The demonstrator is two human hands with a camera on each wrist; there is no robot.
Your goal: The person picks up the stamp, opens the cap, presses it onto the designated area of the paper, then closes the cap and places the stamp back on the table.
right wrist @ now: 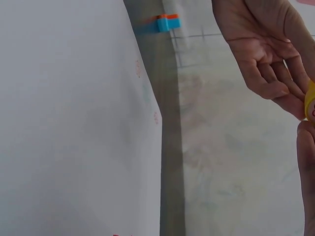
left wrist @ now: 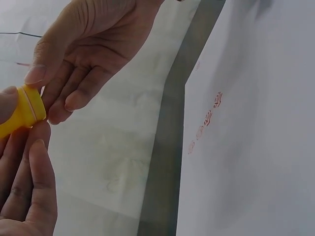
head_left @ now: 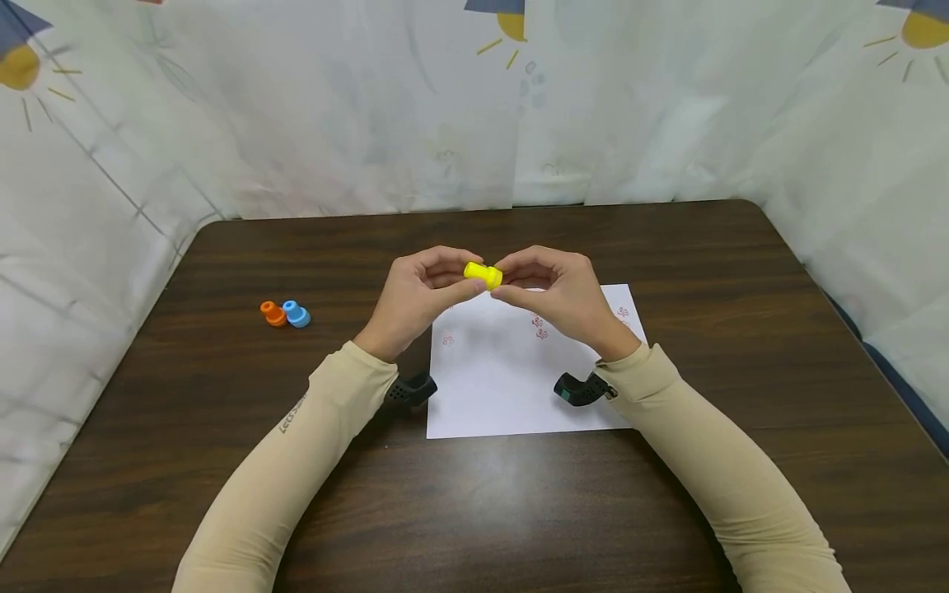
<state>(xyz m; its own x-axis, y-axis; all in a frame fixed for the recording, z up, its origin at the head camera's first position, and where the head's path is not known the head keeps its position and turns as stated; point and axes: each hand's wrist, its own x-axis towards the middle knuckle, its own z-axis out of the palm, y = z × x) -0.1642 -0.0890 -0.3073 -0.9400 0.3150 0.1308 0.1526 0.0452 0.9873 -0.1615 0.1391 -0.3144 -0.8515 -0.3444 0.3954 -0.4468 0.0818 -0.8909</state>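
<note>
A small yellow stamp (head_left: 482,274) is held up between both hands above the far edge of a white sheet of paper (head_left: 504,387). My left hand (head_left: 433,288) pinches its narrower body between thumb and fingers. At the wider end, the thumb and fingertips of my right hand (head_left: 552,288) grip the rim. A thin pale line rings that wide end in the left wrist view. Part of a red mark shows on the stamp's round face (right wrist: 312,109) in the right wrist view. Red printed marks (left wrist: 208,118) dot the upper part of the sheet.
An orange stamp (head_left: 273,314) and a light blue stamp (head_left: 296,314) stand side by side on the dark wooden table (head_left: 356,255), left of the paper. A pale patterned curtain (head_left: 334,107) hangs behind the table and along its sides.
</note>
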